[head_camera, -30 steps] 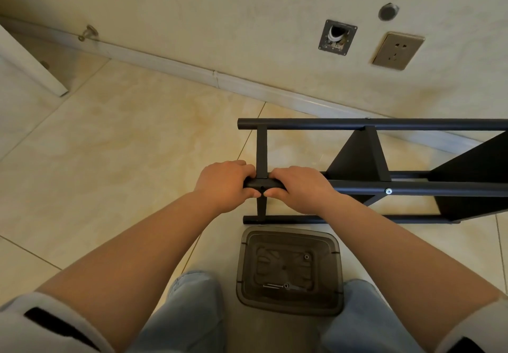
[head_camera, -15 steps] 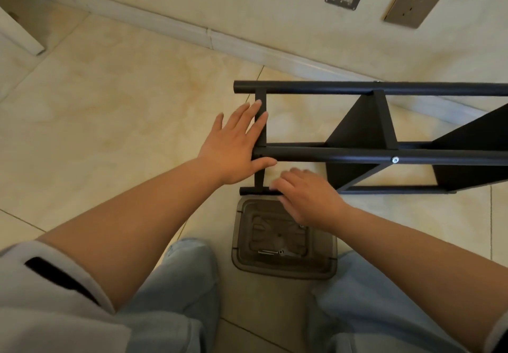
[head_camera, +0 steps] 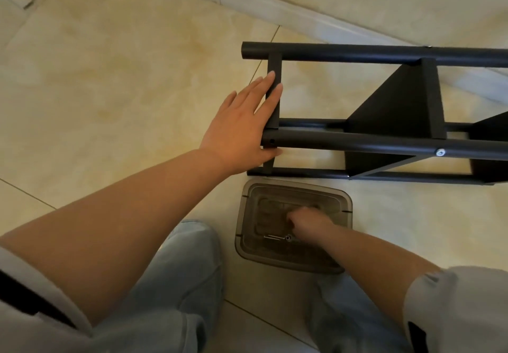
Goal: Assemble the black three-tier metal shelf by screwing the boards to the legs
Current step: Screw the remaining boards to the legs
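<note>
**Inspector:** On the floor, the shelf [head_camera: 384,143] lies on its side by the wall. Left hand [head_camera: 242,130] rests flat against its end bar [head_camera: 274,97], fingers straight and spread, gripping nothing.

**Assistant:** And the right?

**Inspector:** Right hand [head_camera: 305,224] is down in the tray [head_camera: 347,201] near a screw [head_camera: 288,237]. Motion blur; I cannot tell whether the fingers hold anything.

**Assistant:** Open fixing point?

**Inspector:** One empty hole [head_camera: 272,141] at the near leg's end; a fitted screw [head_camera: 440,152] shows farther along.

**Assistant:** Recommendation?

**Inspector:** Likely fetching a screw. Keep the left hand bracing so hole and bar stay aligned; start the thread straight by hand before tightening.
</note>
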`<state>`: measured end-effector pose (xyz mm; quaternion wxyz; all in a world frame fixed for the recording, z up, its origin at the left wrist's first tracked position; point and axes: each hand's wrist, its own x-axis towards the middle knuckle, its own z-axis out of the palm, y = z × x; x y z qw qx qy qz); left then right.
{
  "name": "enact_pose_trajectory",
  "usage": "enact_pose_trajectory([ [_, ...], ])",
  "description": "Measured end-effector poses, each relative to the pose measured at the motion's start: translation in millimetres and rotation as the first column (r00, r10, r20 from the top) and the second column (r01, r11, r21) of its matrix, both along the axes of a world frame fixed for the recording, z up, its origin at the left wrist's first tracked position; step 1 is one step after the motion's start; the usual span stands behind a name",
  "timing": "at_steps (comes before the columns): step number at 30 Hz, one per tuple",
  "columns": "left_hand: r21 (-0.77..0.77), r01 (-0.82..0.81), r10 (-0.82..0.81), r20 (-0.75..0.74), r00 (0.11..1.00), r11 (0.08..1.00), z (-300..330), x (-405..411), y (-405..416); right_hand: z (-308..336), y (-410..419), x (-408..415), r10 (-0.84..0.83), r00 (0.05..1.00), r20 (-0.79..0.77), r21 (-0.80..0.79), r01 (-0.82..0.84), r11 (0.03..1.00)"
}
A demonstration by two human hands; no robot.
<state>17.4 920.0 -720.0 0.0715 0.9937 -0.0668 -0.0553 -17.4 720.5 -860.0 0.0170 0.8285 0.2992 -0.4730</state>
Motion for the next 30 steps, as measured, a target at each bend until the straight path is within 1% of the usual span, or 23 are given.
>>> enact_pose_trajectory([
  [7, -0.023, -0.011, 0.011, 0.01, 1.0, 1.0, -0.5, -0.8, -0.8, -33.3, 23.8, -20.5, 0.233, 0.972, 0.044, -0.054, -0.23, 0.972],
  [9, -0.022, -0.007, 0.008, 0.017, 1.0, 1.0, -0.9, -0.8, -1.1, -38.2, 28.1, -24.0, 0.259, 0.964, 0.057, -0.057, -0.255, 0.965],
  [21, -0.048, -0.012, 0.013, 0.015, 1.0, 0.999, -0.3, -1.9, -3.6, -50.1, 39.2, -31.0, 0.207, 0.973, 0.104, -0.019, -0.206, 0.978],
  [26, -0.05, -0.013, 0.014, 0.02, 1.0, 0.999, -1.2, -1.4, -4.2, -49.2, 47.0, -32.0, 0.239, 0.959, 0.151, 0.0, -0.242, 0.97],
  [30, -0.054, -0.022, 0.023, 0.014, 1.0, 0.998, -2.2, -1.5, -5.6, -49.3, 47.5, -29.3, 0.2, 0.972, 0.125, -0.03, -0.198, 0.98],
])
